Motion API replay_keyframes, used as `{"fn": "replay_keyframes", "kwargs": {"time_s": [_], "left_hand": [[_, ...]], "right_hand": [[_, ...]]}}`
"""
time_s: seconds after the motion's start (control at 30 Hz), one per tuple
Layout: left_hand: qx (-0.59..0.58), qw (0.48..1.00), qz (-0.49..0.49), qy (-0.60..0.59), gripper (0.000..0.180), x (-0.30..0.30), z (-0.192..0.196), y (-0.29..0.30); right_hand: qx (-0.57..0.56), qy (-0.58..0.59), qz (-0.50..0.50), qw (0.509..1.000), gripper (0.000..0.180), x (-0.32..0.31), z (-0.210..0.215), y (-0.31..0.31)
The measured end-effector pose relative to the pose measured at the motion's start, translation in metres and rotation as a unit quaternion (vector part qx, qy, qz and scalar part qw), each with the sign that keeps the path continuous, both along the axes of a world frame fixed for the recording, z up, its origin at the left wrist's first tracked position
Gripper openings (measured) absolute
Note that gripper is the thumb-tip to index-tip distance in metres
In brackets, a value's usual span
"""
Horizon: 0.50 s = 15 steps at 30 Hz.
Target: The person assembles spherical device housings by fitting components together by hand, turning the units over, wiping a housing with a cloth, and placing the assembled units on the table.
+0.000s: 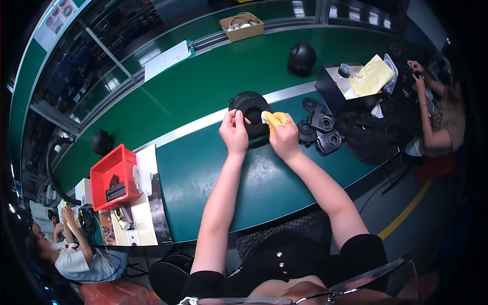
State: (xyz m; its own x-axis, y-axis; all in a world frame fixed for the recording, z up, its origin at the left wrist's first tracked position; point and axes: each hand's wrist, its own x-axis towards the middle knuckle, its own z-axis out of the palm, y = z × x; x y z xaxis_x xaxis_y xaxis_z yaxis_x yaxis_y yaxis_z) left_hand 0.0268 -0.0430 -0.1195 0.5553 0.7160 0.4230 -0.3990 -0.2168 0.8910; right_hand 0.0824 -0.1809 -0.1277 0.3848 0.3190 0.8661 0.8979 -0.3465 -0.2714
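Note:
A round black housing (250,96) with a dark opening in its middle stands upright at the table's far edge. My left hand (235,133) is closed, thumb and fingers pinching at the housing's left front side. A soft yellow cloth-like piece (276,121) with a white tip is bunched in the fingers of my right hand (285,138), close to the housing's right side. Whether the white tip touches the housing I cannot tell. Right of my right hand lie several black moulded parts with ring-shaped centres (325,131).
Black bag-like material (363,129) and a dark box (333,89) with yellow paper are on the right. A red bin (116,175) sits left. Black round units (302,58), a clipboard (166,60) and a cardboard box (243,29) lie beyond. People work at both sides.

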Motion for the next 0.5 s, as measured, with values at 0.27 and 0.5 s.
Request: {"fn": "replay_keyframes", "kwargs": {"time_s": [0.27,0.5], "left_hand": [[-0.066,0.997,0.008,-0.03,0.018,-0.003,0.006,0.011],[-0.154,0.982,-0.057,-0.096,0.017,-0.011,0.039,0.0]], "right_hand": [[0.024,0.101,-0.052,0.993,0.016,0.024,0.003,-0.007],[0.226,0.346,0.14,0.9,0.034,0.028,-0.01,-0.022]]}}
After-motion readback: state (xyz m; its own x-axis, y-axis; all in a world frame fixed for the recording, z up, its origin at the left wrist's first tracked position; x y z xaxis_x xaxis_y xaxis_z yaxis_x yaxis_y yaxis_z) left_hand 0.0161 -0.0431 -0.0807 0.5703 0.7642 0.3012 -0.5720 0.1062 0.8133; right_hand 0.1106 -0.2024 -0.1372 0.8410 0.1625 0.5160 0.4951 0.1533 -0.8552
